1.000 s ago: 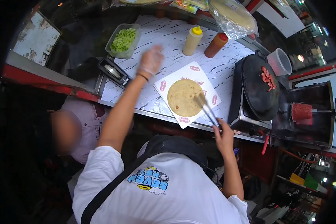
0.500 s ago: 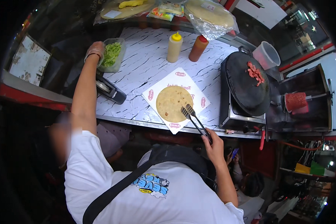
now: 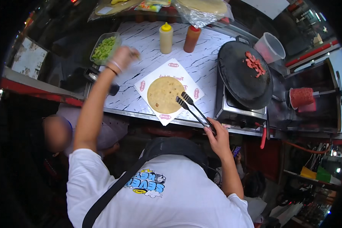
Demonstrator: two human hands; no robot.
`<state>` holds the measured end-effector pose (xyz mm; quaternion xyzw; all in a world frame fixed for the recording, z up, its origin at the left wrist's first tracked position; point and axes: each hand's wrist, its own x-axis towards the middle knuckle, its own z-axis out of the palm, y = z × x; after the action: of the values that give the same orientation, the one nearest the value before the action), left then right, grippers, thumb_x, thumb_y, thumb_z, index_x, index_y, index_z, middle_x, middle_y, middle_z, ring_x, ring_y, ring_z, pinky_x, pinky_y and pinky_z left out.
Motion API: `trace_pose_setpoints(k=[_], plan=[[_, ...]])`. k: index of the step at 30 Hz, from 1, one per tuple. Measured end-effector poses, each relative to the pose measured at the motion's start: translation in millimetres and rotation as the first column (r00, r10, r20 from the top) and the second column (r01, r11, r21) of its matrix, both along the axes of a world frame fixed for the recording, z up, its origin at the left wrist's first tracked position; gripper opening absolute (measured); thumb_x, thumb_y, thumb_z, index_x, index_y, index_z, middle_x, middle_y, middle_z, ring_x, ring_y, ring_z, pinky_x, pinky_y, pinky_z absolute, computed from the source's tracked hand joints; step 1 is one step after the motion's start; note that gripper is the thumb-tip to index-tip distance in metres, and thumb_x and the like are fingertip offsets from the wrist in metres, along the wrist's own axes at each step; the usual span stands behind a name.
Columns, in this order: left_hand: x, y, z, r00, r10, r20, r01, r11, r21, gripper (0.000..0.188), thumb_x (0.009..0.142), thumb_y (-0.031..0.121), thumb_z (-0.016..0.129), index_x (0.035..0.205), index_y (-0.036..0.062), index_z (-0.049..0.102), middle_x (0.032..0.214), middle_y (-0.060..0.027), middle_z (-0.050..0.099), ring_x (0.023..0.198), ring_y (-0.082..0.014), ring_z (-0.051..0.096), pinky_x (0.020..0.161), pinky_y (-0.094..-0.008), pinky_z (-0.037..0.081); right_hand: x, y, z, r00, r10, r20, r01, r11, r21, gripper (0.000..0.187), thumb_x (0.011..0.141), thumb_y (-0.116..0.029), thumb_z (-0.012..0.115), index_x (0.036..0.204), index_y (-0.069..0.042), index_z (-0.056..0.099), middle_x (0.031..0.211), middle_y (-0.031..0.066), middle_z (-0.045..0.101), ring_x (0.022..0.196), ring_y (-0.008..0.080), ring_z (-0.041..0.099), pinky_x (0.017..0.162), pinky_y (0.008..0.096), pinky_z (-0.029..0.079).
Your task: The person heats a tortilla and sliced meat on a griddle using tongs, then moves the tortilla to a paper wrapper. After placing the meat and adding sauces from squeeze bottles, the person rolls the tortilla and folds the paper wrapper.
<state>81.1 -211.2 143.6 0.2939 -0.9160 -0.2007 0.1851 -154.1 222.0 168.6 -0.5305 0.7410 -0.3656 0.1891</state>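
Observation:
A round flatbread (image 3: 163, 100) with browned spots lies on a white printed paper sheet (image 3: 171, 71) on the counter. My right hand (image 3: 217, 136) grips the handles of black-tipped tongs (image 3: 181, 102); their spread tips are over the flatbread's right edge. Beside a clear tub of shredded lettuce (image 3: 103, 49), my left hand (image 3: 122, 59), in a clear plastic glove, hangs over the counter. Motion smears its fingers, and whether anything is in them cannot be made out.
Cream (image 3: 166, 39) and red-brown (image 3: 192, 39) squeeze bottles stand behind the paper. On the right, a black round griddle (image 3: 235, 72) bears chopped reddish meat (image 3: 254, 64); a white bucket (image 3: 269, 47) and a skewered meat block (image 3: 301, 98) are beyond. A black device (image 3: 112, 90) is below my left forearm.
My left hand has left the lettuce tub and moved right. The tongs have shifted slightly outward over the flatbread's right edge. The whole view has tilted a little.

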Motion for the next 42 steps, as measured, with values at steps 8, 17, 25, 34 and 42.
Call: trace_pose_setpoints(k=[8, 17, 25, 34, 42], plan=[[-77, 160, -70, 0.908, -0.11, 0.404, 0.056, 0.988, 0.144, 0.043, 0.077, 0.031, 0.071, 0.115, 0.0111, 0.071, 0.124, -0.015, 0.062, 0.114, -0.0308, 0.057, 0.102, -0.0409, 0.044, -69, 41, 51, 0.998, -0.058, -0.02, 0.057, 0.996, -0.063, 0.035, 0.087, -0.01, 0.069, 0.121, -0.001, 0.062, 0.081, 0.0144, 0.059, 0.07, 0.0273, 0.061, 0.064, 0.0348, 0.048], [-70, 233, -6, 0.989, -0.144, -0.036, 0.147, 0.985, 0.092, 0.048, 0.084, 0.025, 0.07, 0.127, 0.0044, 0.062, 0.131, -0.0184, 0.059, 0.117, -0.036, 0.057, 0.102, -0.0398, 0.043, -264, 39, 67, 0.802, -0.538, -0.261, 0.478, 0.839, -0.261, 0.034, 0.092, -0.024, 0.064, 0.113, 0.002, 0.066, 0.096, 0.026, 0.069, 0.09, 0.0403, 0.068, 0.074, 0.0431, 0.052], [-36, 293, -35, 0.984, -0.155, 0.09, 0.001, 0.505, 0.863, 0.033, 0.098, 0.03, 0.057, 0.106, 0.0011, 0.072, 0.096, -0.0111, 0.073, 0.087, -0.0201, 0.068, 0.079, -0.0305, 0.052, -316, 8, 79, 0.871, -0.124, -0.476, 0.098, 0.992, -0.08, 0.029, 0.087, -0.026, 0.067, 0.108, -0.006, 0.069, 0.092, 0.0183, 0.07, 0.084, 0.0371, 0.068, 0.075, 0.0444, 0.053], [96, 366, -283, 0.617, -0.369, 0.695, 0.079, 0.908, 0.412, 0.041, 0.102, 0.03, 0.036, 0.125, 0.0127, 0.065, 0.117, -0.0078, 0.07, 0.103, -0.0277, 0.068, 0.089, -0.0401, 0.054, -323, -32, 83, 0.837, 0.017, -0.548, -0.067, 0.995, -0.07, 0.027, 0.088, -0.025, 0.065, 0.108, -0.008, 0.069, 0.1, 0.017, 0.07, 0.094, 0.0367, 0.066, 0.081, 0.0454, 0.052], [127, 424, -334, 0.336, -0.327, 0.883, -0.375, 0.814, 0.444, 0.042, 0.097, 0.026, 0.037, 0.132, 0.0139, 0.058, 0.14, -0.0116, 0.054, 0.126, -0.0294, 0.055, 0.101, -0.0452, 0.047, -326, -43, 128, 0.777, -0.009, -0.63, 0.029, 0.999, 0.022, 0.033, 0.088, -0.029, 0.065, 0.113, -0.008, 0.069, 0.096, 0.0195, 0.07, 0.088, 0.0369, 0.068, 0.077, 0.0445, 0.053]])
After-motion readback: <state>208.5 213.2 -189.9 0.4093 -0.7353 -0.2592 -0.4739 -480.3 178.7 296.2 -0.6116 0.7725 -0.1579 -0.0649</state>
